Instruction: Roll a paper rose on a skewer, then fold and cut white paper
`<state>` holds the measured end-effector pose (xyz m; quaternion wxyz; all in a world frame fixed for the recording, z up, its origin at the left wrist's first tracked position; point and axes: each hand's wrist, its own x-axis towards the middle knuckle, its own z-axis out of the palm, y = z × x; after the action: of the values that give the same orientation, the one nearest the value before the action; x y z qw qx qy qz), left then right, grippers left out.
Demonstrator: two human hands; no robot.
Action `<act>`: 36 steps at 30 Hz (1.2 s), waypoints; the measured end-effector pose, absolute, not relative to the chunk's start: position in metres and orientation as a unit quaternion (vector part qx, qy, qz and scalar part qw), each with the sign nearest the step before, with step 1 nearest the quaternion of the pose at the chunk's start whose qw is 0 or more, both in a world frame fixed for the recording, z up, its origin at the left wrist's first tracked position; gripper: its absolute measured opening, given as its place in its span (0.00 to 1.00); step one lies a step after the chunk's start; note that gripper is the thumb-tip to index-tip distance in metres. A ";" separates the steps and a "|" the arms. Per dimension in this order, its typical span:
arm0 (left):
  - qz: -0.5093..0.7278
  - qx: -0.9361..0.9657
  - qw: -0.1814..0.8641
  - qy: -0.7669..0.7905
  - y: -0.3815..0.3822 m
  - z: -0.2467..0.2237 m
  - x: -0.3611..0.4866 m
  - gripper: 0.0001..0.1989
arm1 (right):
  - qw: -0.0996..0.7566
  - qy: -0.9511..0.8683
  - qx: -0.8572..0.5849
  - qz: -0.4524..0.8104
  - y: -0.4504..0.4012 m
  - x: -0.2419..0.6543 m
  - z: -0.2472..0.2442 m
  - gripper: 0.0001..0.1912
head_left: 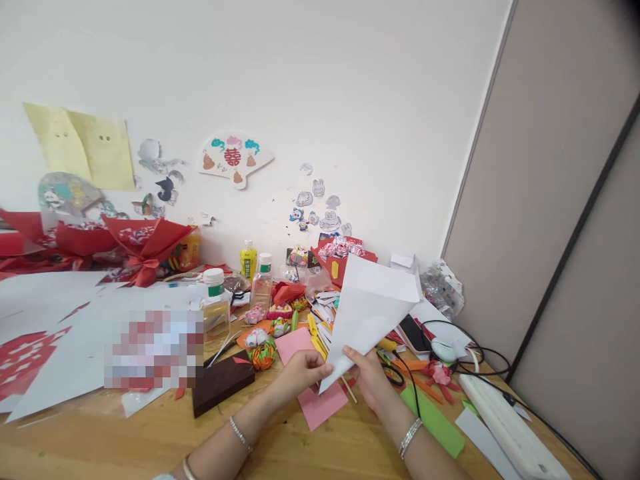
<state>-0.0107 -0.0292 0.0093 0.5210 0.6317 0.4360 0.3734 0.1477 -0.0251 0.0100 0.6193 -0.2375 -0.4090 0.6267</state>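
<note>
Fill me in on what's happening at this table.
A person holds a white paper cone in both hands, its point down and its wide end up. The left hand and the right hand both grip it near the narrow end, above pink paper on the wooden table. Colourful folded paper pieces lie around, and red-wrapped bundles stand by the wall at left.

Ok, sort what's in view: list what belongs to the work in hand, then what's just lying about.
In the work:
- cone-shaped white paper, held by the left hand and right hand

Apparently just lying about:
- dark brown box
- yellow bottle
- phone
- green paper
</note>
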 end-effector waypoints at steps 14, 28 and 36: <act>0.307 0.671 0.536 0.410 -0.038 0.017 -0.006 0.30 | 0.659 -0.386 -0.222 0.605 -0.014 0.156 0.009 0.20; 0.448 0.664 0.370 0.471 -0.031 0.010 -0.006 0.14 | 0.657 -0.361 -0.185 0.636 -0.018 0.156 0.011 0.23; 0.454 0.663 0.392 0.447 -0.033 0.013 -0.005 0.18 | 0.649 -0.355 -0.201 0.642 -0.021 0.154 0.015 0.18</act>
<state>-0.0046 -0.0329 0.0127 0.3923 0.6632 0.4470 0.4544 0.1537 -0.0213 0.0151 0.6491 -0.2013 -0.3547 0.6422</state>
